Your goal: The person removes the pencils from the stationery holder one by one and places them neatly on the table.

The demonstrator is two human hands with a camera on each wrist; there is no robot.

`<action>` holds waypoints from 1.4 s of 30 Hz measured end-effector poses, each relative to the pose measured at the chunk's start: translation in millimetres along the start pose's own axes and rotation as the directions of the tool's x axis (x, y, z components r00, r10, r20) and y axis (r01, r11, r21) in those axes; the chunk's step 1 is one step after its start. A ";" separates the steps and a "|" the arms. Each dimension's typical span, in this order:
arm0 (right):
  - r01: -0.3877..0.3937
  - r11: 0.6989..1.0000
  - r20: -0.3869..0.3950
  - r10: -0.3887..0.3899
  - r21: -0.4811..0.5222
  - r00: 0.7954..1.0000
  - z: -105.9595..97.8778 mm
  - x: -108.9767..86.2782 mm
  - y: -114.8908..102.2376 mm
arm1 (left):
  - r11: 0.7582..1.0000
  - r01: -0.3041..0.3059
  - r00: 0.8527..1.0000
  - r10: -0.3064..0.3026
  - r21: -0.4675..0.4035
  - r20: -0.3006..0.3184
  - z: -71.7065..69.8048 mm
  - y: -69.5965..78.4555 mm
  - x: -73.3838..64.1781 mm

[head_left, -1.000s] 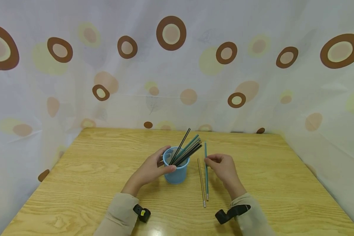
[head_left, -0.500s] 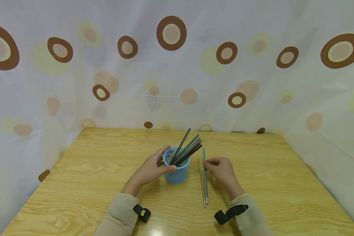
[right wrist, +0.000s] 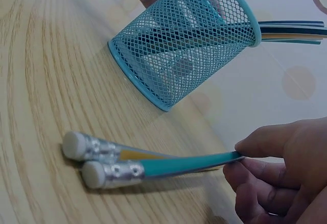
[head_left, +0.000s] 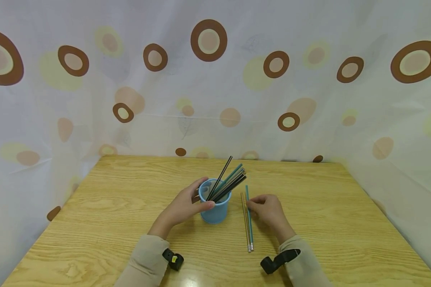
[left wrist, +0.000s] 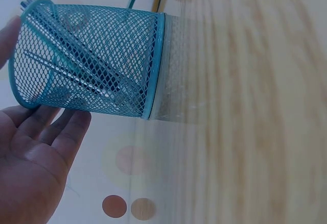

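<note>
A light blue mesh pencil cup [head_left: 215,214] stands upright on the table, and several dark, teal and tan pencils [head_left: 233,184] lean in it toward the right. My left hand [head_left: 183,206] holds the cup near its rim, thumb on the near side and fingers behind. To the right, my right hand [head_left: 272,213] pinches a teal pencil [right wrist: 179,165] between thumb and fingers. That pencil has a white eraser and points away from me. Close beside it, almost parallel, lies a yellow-tan pencil [head_left: 245,223], its eraser end next to the teal one's.
The wood-grain table [head_left: 129,199] reaches back to a white curtain [head_left: 215,91] with brown and yellow circles, which also hangs at both sides. Black straps with small devices sit on both sleeves [head_left: 143,259].
My right hand has drawn the teal pencil toward me and slightly left, bringing its eraser end level with the tan pencil's. The left hand and the cup have stayed put.
</note>
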State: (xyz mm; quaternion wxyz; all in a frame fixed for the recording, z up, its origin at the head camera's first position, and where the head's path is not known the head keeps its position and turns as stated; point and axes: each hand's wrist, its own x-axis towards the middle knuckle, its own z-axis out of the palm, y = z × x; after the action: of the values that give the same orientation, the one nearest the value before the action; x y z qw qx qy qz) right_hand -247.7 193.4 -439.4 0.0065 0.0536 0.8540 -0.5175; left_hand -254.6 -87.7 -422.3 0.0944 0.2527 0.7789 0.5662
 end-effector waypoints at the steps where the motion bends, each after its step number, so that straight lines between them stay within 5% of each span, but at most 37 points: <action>1: -0.002 1.000 -0.003 0.002 -0.005 1.000 0.3 0.4 0.6 | 1.000 -0.002 1.000 0.002 -0.002 0.001 0.0 0.0 0.2; 42: 0.060 0.969 -0.056 -0.075 -0.241 0.996 7.2 1.6 9.3 | 1.000 -0.009 1.000 0.008 -0.002 -0.011 -0.1 -4.5 0.3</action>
State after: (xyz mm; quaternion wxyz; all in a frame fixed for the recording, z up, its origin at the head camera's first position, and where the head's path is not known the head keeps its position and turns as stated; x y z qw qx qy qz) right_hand -248.7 191.4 -451.1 -0.0325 0.0401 0.9112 -0.4088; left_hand -256.3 -88.7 -426.3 0.0880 0.2528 0.7776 0.5689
